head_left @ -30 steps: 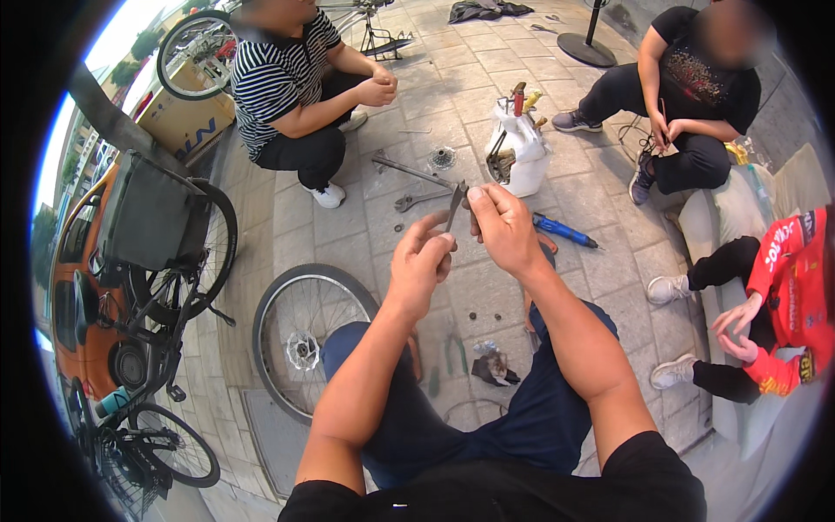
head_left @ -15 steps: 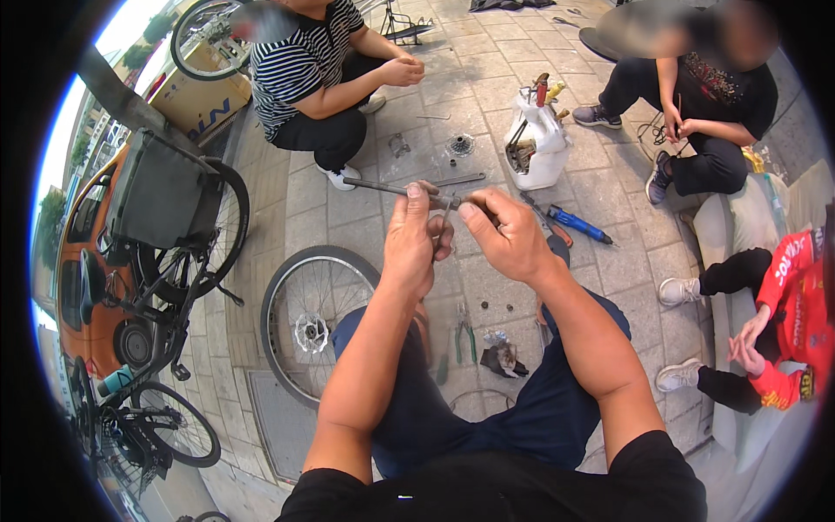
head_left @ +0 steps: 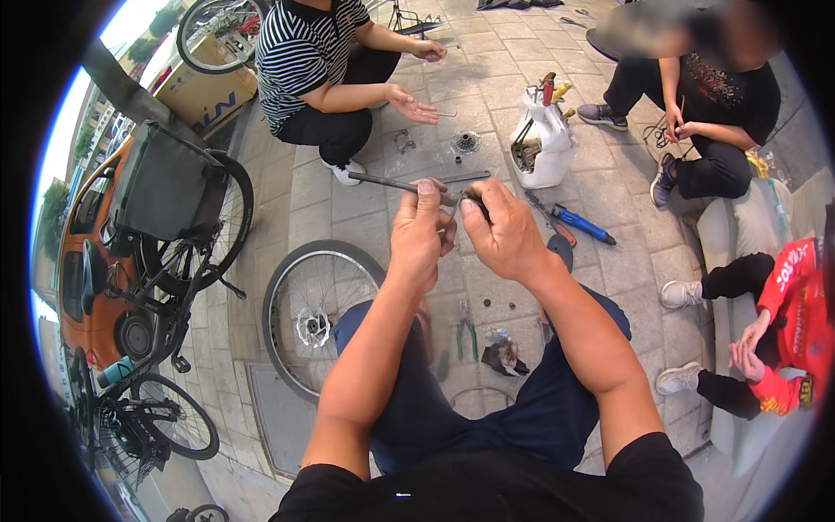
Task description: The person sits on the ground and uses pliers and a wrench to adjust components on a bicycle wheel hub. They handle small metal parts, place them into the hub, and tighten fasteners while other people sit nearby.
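Note:
My left hand is closed around a slim dark metal rod, whose free end sticks out to the left. My right hand is closed at the rod's other end, thumb and fingers pinching there. A small metal piece shows between the two hands, partly covered by the fingers; its kind cannot be made out. Beyond them a wrench lies on the paving. Below my left forearm rests a bicycle wheel with a silver brake disc. Between my knees are green-handled pliers and a dark crumpled rag.
A cut-open white jug holds tools, with a blue tool nearby. A sprocket cassette lies farther off. Bicycles stand at left. A person in stripes squats ahead; two others sit at right.
Both my hands keep their hold, with the right fingers shifted slightly at the rod's end. The person in stripes has parted their hands, one now held out palm up.

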`<state>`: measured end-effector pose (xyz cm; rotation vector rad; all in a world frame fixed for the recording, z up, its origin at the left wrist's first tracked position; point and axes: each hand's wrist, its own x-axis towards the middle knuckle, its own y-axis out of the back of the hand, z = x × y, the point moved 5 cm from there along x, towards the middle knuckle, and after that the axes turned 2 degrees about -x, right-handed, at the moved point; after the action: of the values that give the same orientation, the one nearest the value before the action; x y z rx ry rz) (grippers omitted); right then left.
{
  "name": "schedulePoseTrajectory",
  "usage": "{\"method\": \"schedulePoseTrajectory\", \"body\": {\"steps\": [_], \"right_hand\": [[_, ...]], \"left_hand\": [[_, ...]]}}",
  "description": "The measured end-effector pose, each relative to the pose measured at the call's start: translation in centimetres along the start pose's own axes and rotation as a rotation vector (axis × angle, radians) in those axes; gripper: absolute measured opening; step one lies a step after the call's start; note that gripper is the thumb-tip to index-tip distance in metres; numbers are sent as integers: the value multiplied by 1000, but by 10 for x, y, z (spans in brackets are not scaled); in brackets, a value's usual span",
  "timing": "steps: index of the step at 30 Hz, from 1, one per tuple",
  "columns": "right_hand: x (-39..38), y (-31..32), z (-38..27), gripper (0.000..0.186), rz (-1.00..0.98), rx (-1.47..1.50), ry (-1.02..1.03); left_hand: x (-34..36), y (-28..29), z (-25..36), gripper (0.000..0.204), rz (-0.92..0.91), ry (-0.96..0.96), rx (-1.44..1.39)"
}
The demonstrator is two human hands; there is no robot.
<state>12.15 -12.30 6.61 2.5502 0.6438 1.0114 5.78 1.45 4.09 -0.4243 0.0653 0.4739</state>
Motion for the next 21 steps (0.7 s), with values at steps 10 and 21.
{"method": "schedulePoseTrajectory", "body": {"steps": [10, 21], "right_hand": [[1, -33, 14, 24, -61, 227, -258], [-5, -77, 3, 24, -153, 286, -228]], "left_hand": [[10, 14, 2, 35, -11, -182, 1], [-3, 75, -2, 42, 79, -163, 14]]}}
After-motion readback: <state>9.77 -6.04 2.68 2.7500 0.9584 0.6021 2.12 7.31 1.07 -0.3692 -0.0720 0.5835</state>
